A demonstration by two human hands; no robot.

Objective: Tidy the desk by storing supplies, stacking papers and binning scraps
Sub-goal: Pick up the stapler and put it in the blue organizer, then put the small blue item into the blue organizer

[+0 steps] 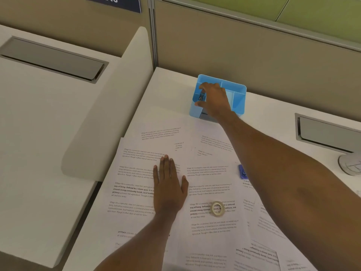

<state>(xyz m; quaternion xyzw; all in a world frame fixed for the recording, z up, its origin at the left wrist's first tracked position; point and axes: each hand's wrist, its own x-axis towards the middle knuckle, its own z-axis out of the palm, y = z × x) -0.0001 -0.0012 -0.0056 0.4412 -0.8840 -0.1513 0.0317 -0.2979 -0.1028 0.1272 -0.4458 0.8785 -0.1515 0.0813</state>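
Observation:
A blue desk organiser (237,98) with several compartments stands at the back of the white desk. My right hand (214,100) reaches over its left compartment, fingertips pinching a small dark object (201,97) just inside it. My left hand (169,184) lies flat, fingers spread, on several overlapping printed sheets (136,173) that cover the desk. A roll of clear tape (218,208) rests on the sheets to the right of my left hand. A small blue item (242,172) lies on the papers, partly hidden by my right forearm.
A white divider panel (109,114) separates this desk from the neighbouring one on the left. A grey cable flap (328,133) sits at the right, with a white round object (350,163) below it. Beige partition walls (254,55) close off the back.

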